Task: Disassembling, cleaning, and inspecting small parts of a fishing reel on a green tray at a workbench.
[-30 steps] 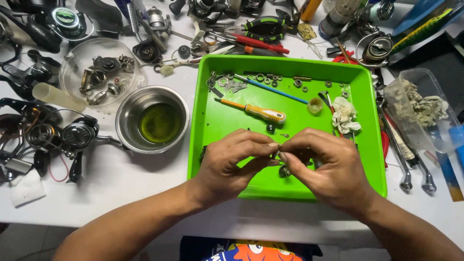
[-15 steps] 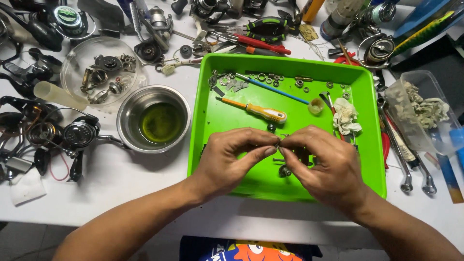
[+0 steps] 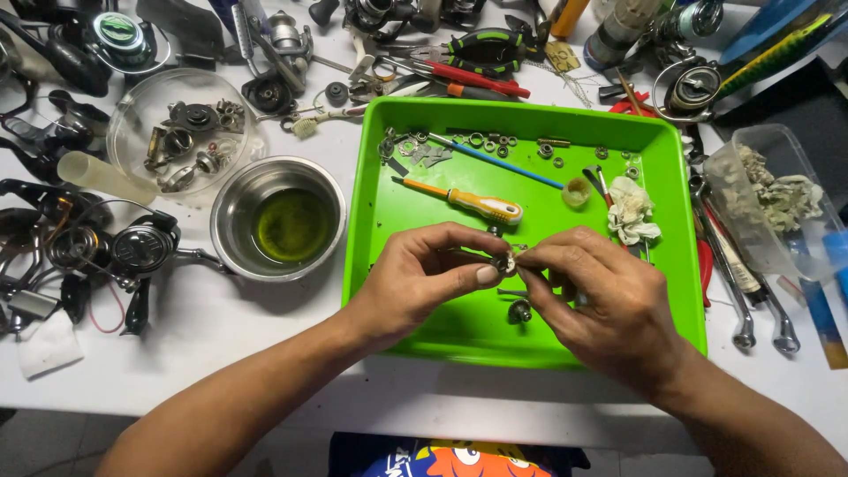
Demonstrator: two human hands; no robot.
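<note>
Both hands over the green tray, near its front edge. Left hand and right hand meet fingertip to fingertip, both pinched onto one small metal part held just above the tray floor. I read that as deliberate: anything dropped lands in the tray, not on the tabletop. Part is too small to identify; looks like a tiny reel component.

Directly below the hands a small dark knob-like piece lies loose in the tray. Further back: yellow-handled screwdriver, thin blue rod, a row of washers and rings along the far wall, crumpled white cloth to the right. Small hardware kept lined up at the back, probably to keep it sorted.

Left of the tray: steel bowl with greenish liquid, clear dish of metal parts, several fishing reels. Wrenches lie right of the tray.
</note>
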